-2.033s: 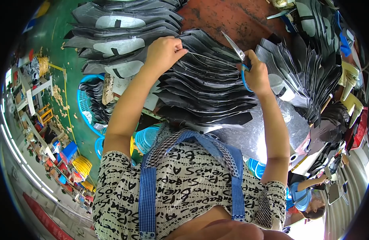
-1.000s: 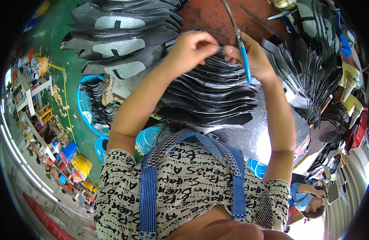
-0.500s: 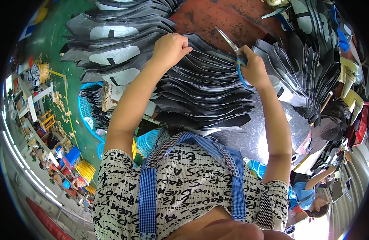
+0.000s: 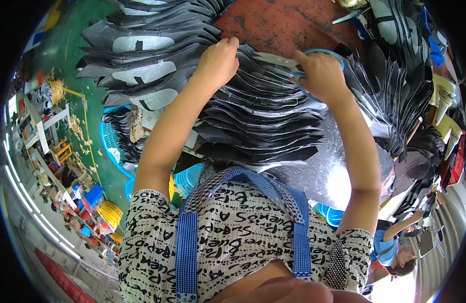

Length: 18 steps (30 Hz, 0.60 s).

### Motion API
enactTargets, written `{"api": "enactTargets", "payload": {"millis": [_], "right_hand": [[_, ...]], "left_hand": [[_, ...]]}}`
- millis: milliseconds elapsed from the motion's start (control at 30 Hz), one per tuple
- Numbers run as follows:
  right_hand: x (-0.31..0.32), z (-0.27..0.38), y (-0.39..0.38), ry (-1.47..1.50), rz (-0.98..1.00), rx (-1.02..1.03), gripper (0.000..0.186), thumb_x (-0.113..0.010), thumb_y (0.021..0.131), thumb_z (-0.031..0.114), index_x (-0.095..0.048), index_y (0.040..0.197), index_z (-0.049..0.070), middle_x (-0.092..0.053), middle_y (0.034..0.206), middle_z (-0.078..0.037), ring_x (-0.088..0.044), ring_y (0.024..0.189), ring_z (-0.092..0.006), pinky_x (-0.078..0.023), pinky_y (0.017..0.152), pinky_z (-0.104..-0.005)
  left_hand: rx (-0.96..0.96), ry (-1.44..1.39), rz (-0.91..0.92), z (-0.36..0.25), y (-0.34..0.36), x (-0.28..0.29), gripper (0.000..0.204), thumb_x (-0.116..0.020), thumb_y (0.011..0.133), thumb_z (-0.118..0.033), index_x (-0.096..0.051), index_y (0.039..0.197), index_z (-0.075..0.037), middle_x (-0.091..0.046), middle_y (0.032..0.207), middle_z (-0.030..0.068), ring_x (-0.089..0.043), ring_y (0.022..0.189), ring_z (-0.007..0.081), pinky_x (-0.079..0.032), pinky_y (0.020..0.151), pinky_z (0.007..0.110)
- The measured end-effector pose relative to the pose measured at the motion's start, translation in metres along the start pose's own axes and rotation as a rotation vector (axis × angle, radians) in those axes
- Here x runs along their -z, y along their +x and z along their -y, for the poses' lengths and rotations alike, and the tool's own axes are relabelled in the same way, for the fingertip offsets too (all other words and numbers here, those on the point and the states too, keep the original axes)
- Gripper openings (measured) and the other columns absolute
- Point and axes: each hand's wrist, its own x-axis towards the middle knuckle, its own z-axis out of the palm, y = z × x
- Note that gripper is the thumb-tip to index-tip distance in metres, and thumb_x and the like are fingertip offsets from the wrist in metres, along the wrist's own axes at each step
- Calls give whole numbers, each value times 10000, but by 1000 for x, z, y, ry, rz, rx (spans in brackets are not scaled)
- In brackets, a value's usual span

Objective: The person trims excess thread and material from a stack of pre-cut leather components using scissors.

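Observation:
A pair of scissors (image 4: 276, 59) with blue loop handles sits in my right hand (image 4: 323, 77), fingers closed around it. Its blades point left, over the far edge of a row of overlapping black sheet pieces (image 4: 258, 116). My left hand (image 4: 219, 61) is closed in a pinch at the far left end of that row, seemingly on the edge of a black piece; its fingertips are partly hidden. Left of that hand lies another overlapping row of black pieces with pale oval patches (image 4: 142, 73). More black pieces (image 4: 384, 96) fan out to the right of my right hand.
The table has a worn red-brown surface (image 4: 278, 28) at the far side and a shiny metal sheet (image 4: 329, 166) nearer. A blue basket (image 4: 107, 136) stands on the green floor at the left. Cream-coloured shaped objects (image 4: 443, 111) lie at the right edge. Another person (image 4: 389, 247) works at lower right.
My right hand has moved up and away from me, and the scissors have swung from pointing up-left to pointing left, toward my left hand. The left hand has shifted slightly.

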Motion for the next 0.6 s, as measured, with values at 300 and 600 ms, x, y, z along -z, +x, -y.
{"api": "enactTargets", "payload": {"millis": [300,600], "right_hand": [[-13,12,31,-50,48,17,260,-692,668,230,-590,872,106,-614,667,-93,-620,671,-282,-474,579,-378],[6,5,14,1634,35,-326,243,-713,727,74,-507,855,60,-549,690,-5,-533,616,-80,-419,564,-195]], "left_hand": [[36,9,-65,-9,-1,3,204,-597,729,0,-477,894,-16,-585,803,182,-597,753,360,-474,622,419],[164,-1478,397,-55,19,18,254,-675,796,-116,-562,1012,-42,-576,776,20,-431,562,34,-317,478,155]]}}
